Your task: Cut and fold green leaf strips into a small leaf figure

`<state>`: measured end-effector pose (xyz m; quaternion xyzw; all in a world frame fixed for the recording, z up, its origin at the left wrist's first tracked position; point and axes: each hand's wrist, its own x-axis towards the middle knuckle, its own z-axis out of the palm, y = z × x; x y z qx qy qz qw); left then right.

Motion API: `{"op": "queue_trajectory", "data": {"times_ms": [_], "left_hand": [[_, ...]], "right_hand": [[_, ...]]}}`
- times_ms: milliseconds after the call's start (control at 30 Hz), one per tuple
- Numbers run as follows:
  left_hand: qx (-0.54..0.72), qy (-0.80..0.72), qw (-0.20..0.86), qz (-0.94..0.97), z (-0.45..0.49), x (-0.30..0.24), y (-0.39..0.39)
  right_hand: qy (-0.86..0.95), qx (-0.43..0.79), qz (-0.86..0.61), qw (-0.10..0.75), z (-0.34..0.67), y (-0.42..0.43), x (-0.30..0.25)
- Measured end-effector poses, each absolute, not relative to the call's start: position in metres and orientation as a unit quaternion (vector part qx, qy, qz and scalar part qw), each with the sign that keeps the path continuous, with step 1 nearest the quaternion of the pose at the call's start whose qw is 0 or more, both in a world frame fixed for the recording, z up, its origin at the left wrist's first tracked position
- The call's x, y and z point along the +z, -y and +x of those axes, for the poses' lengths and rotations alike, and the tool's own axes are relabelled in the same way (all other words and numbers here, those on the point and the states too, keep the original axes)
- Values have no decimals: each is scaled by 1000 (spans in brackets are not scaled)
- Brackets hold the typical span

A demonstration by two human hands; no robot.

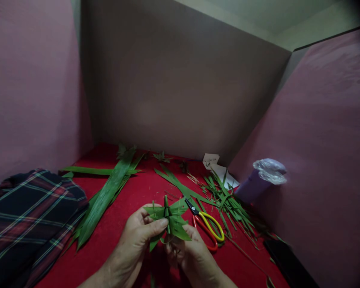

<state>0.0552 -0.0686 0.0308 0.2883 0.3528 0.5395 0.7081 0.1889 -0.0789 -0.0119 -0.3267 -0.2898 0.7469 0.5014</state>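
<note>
Between my two hands is a small folded green leaf figure (pixel 177 226), with pointed wing-like flaps spread to both sides of a narrow rolled middle. My left hand (pixel 135 234) pinches it from the left, its thumb pressed on the middle part. My right hand (pixel 195 252) closes on its lower right side, its fingers partly hidden beneath the leaf. Just right of my right hand lie scissors (pixel 208 228) with one red and one yellow handle and dark blades, resting on the red cloth (pixel 108 236).
Long broad green leaves (pixel 108 200) lie at the left, beside a dark plaid cloth (pixel 33 224). Cut leaf strips (pixel 228 196) are heaped at the right, near white papers (pixel 225 176) and a purple container (pixel 258 180) with clear plastic. A dark flat object (pixel 288 260) lies at lower right.
</note>
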Motion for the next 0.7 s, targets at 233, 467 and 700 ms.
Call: {"op": "queue_trajectory", "data": {"times_ms": [233, 467, 700], "left_hand": [[538, -344, 712, 292, 55, 30, 69], [539, -341, 714, 287, 57, 31, 67], [540, -336, 708, 306, 57, 28, 68]], "right_hand": [[292, 741, -331, 506, 188, 80, -12], [294, 746, -336, 495, 188, 79, -12], [275, 750, -330, 502, 188, 79, -11]]}}
